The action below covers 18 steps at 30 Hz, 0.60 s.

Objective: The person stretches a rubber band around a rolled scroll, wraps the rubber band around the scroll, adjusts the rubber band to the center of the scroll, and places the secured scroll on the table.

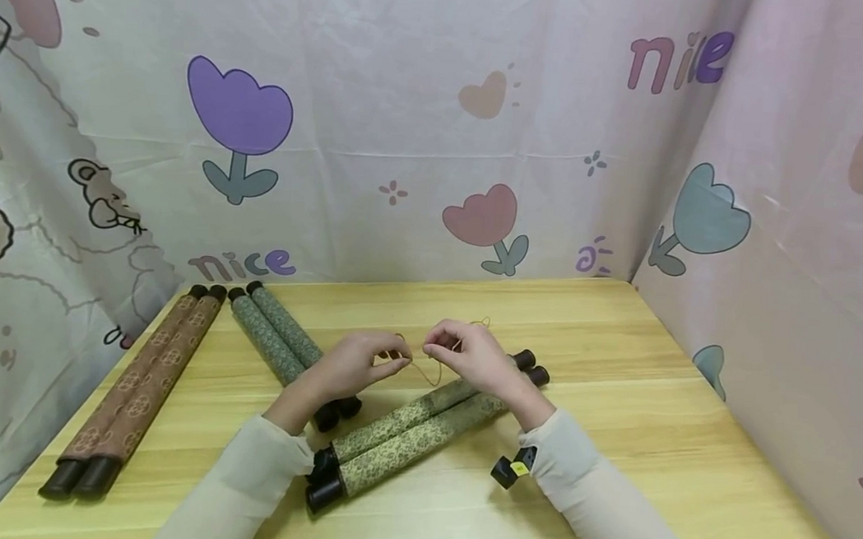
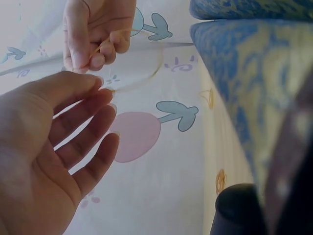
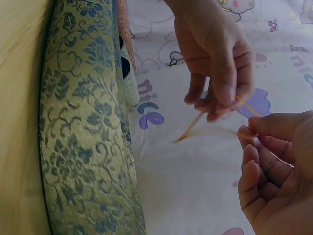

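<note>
My left hand (image 1: 359, 366) pinches a thin yellow cord (image 1: 428, 380) between thumb and fingertips. Facing it, my right hand (image 1: 475, 356) pinches the same cord, which hangs in a slack curve between the two. In the left wrist view the cord (image 2: 155, 73) bows out beside the fingertips, and the right wrist view has a strand of the cord (image 3: 247, 106) running from one hand to the other. Below both hands lies a pair of yellow-green patterned scroll rolls (image 1: 421, 434) with black end knobs, side by side and slanting across the table; the right forearm partly covers them.
Left of the hands, a green pair of scroll rolls (image 1: 271, 338) lies on the wooden table (image 1: 613, 445), partly behind the left hand. Farther left rests a brown pair of scroll rolls (image 1: 138, 383). A curtain (image 1: 382, 102) printed with flowers borders the table's back and sides.
</note>
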### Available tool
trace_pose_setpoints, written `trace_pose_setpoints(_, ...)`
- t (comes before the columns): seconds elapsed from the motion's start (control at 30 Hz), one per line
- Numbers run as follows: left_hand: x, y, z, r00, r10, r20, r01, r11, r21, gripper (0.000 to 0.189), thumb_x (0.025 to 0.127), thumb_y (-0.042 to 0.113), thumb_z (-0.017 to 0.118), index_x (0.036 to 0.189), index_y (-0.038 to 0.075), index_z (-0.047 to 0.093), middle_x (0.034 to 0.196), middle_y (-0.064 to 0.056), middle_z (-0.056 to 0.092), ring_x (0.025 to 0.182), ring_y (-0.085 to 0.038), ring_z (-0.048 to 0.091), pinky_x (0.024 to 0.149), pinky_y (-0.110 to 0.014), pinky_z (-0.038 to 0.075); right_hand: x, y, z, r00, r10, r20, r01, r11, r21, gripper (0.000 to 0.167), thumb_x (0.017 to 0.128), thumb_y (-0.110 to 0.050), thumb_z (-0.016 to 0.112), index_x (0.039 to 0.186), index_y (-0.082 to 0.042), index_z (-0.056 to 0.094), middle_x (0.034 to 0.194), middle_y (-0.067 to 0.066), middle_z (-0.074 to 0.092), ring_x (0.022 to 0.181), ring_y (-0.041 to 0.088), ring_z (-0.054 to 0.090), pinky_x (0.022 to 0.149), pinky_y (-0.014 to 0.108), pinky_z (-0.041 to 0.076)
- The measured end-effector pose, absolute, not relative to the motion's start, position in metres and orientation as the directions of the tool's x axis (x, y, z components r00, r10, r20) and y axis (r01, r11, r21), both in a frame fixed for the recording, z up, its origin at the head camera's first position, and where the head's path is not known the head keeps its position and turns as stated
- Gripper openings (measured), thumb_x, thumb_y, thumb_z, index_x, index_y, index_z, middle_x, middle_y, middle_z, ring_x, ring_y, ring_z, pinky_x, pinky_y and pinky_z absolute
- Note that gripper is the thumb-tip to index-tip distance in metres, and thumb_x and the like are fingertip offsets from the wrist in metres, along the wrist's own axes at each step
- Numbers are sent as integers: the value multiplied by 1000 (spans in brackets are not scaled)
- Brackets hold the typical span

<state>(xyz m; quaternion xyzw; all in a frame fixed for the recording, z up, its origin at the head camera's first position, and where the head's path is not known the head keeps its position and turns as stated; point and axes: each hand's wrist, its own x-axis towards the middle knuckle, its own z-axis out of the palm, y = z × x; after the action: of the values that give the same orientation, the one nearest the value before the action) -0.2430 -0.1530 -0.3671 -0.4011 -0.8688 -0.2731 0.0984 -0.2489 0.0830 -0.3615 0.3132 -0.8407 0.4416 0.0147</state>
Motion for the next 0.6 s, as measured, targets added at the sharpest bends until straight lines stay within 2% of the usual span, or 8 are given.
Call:
trace_pose_setpoints(0.13, -243, -156, -365, -707, 598, 378, 707, 584, 398, 9, 95, 16, 65, 102, 13, 71, 99, 3, 69, 87, -12, 64, 77, -34, 56, -251, 89, -359, -790, -539, 292, -544, 397, -739, 6, 96, -17, 64, 97, -12, 68, 84, 2, 66, 70, 13, 56, 62, 27, 48)
trace_pose_setpoints(0.3, -245, -160, -364, -747, 561, 356, 665, 623, 413, 10, 96, 15, 65, 103, 14, 71, 103, 1, 70, 87, -13, 64, 77, -36, 56, -253, 100, -353, -783, -565, 261, -508, 337, -793, 8, 96, -16, 64, 96, -8, 67, 85, 9, 66, 70, 17, 55, 62, 27, 45)
trace_pose_setpoints(0.43, -247, -161, -364, -774, 536, 339, 634, 644, 429, 10, 96, 18, 65, 103, 15, 72, 106, 1, 70, 86, -11, 64, 77, -36, 55, -255, 107, -349, -803, -534, 264, -504, 373, -779, 9, 95, -17, 65, 96, -9, 68, 81, 5, 64, 69, 16, 54, 61, 26, 45)
trace_pose_setpoints(0.6, -248, -162, -365, -774, 535, 338, 633, 651, 419, 9, 96, 19, 66, 101, 16, 72, 103, 4, 70, 84, -9, 63, 74, -33, 55, -261, 115, -351, -815, -515, 266, -504, 405, -763, 11, 96, -21, 64, 97, -11, 70, 76, -1, 59, 66, 15, 49, 60, 26, 43)
